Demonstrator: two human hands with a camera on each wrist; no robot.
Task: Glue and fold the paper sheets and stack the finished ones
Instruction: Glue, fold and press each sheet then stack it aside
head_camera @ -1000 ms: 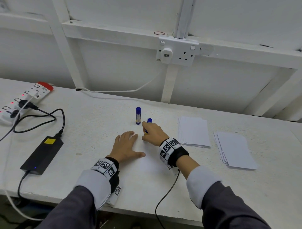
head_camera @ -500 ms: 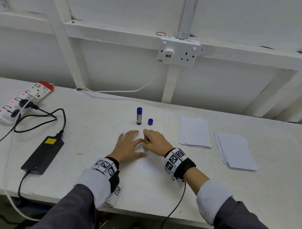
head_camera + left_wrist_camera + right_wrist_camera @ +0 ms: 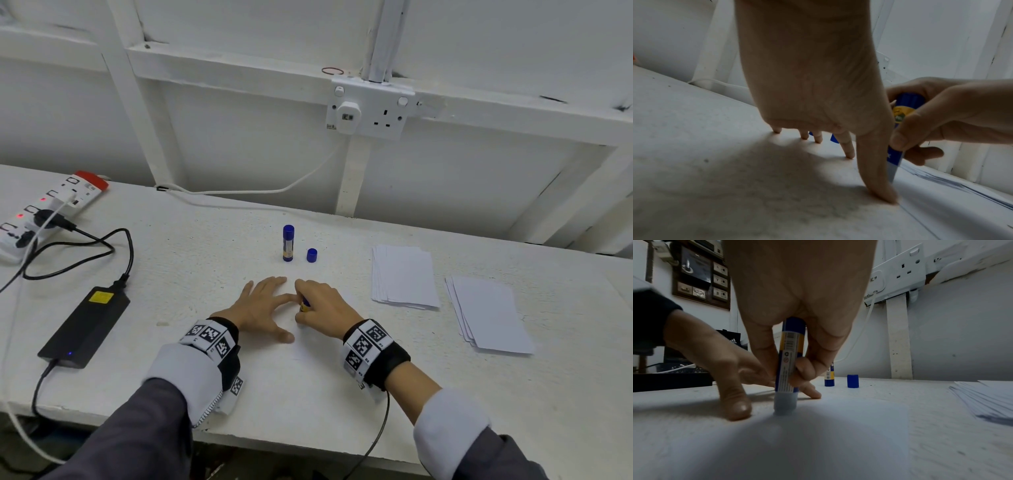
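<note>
Since one second ago the right hand (image 3: 322, 308) has drawn back from beside the loose cap (image 3: 311, 255) toward the near table edge, bringing the open glue stick (image 3: 790, 360) down the sheet; the cap now stands clear at 12 o'clock of the hands. The right hand grips the glue stick upright, fingers and thumb curled round its barrel; the tip rests on the paper sheet (image 3: 838, 434) near its left edge. The left hand (image 3: 260, 308) lies flat at 9 o'clock of the stick, fingers straight and spread, thumb (image 3: 735, 404) pressing at the sheet's left edge.

To do this step well: keep the stick vertical; draw it in one line parallel to the edge; keep the left hand pressing so the sheet cannot slide or buckle; press lightly, since thin paper is likely to wrinkle under the tip.

A second, capped glue stick (image 3: 288, 243) stands at 11 o'clock; two paper stacks, near (image 3: 404, 277) and far (image 3: 489, 315), lie at 3 o'clock on the table (image 3: 171, 274).
</note>
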